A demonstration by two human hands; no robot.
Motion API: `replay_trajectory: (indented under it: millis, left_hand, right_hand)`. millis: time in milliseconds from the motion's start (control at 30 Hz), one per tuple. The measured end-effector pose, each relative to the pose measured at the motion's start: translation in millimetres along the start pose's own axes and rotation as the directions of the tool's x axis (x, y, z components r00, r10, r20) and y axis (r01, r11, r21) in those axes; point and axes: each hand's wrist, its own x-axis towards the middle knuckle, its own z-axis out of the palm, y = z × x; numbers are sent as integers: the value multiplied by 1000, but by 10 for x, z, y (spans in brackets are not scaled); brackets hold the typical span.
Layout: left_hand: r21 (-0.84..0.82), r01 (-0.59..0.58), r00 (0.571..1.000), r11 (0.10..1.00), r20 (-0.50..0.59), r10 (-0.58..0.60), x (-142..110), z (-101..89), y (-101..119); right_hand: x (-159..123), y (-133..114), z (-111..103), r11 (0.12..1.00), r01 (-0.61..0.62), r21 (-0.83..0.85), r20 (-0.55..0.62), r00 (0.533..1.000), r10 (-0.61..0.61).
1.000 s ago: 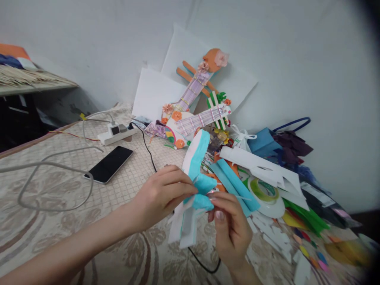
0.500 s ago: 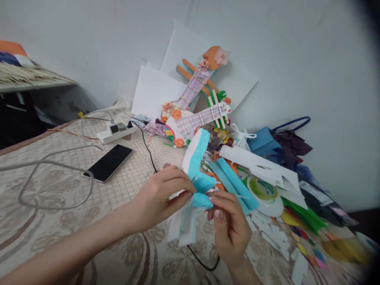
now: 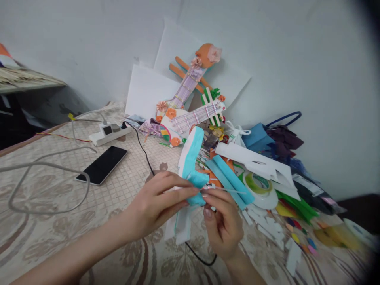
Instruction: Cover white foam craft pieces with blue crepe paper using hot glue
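My left hand (image 3: 156, 204) and my right hand (image 3: 222, 223) meet over the patterned cloth, both pinching one white and turquoise foam piece (image 3: 190, 158). The piece rises in a curved strip above my fingers and hangs down in white flaps below them. My left fingers press its turquoise fold from the left. My right fingertips grip the same fold from the right, together with a thin pale strand that runs off to the right. What the strand is, I cannot tell.
A black phone (image 3: 101, 165) lies to the left, near a white power strip (image 3: 109, 132) and looping grey cables (image 3: 44, 174). A black cord (image 3: 142, 148) runs under my hands. Paper guitars (image 3: 190, 103), a tape roll (image 3: 259, 190), foam scraps (image 3: 258, 160) and bags (image 3: 274, 138) crowd the right side against the wall.
The view has drifted slightly, so everything sits a little further left and lower. My hands keep their pinch on the foam piece, with my left fingers stretched a bit further over the fold.
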Motion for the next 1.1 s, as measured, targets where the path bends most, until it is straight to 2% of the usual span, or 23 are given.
replay_trajectory:
  millis: [100, 267, 333, 467, 600, 800, 967, 1033, 1100]
  left_hand:
    - [39, -87, 996, 995, 18, 86, -7, 8, -37]
    - [-3, -69, 998, 998, 14, 69, 16, -10, -25]
    - [-41, -19, 1000, 999, 22, 20, 24, -14, -2]
    - [-89, 115, 993, 989, -1, -115, 20, 22, 46]
    - [-73, 214, 975, 974, -53, -218, 29, 95, 94]
    - [-31, 247, 966, 968, -67, -249, 53, 135, 137]
    - [-108, 272, 962, 956, 30, -271, -19, 65, 113]
    - [-133, 304, 953, 943, 48, -300, -47, 44, 98]
    - [-139, 325, 946, 936, 31, -324, -65, 38, 87]
  right_hand:
    - [21, 18, -28, 997, 66, -46, 27, 997, -65]
    - [27, 59, -78, 978, 172, -117, 89, 983, -162]
    - [20, 58, -73, 987, 141, -71, 84, 987, -135]
    - [25, 14, -31, 994, -35, 106, 37, 999, 31]
    - [104, -62, -5, 994, -73, 82, 48, 996, 69]
    - [170, -81, 1, 994, -65, 88, 55, 997, 60]
    - [73, -36, -30, 946, -195, 258, 68, 981, 184]
    - [49, -40, -45, 951, -218, 220, 40, 976, 214]
    - [50, -58, -54, 971, -195, 135, 34, 981, 192]
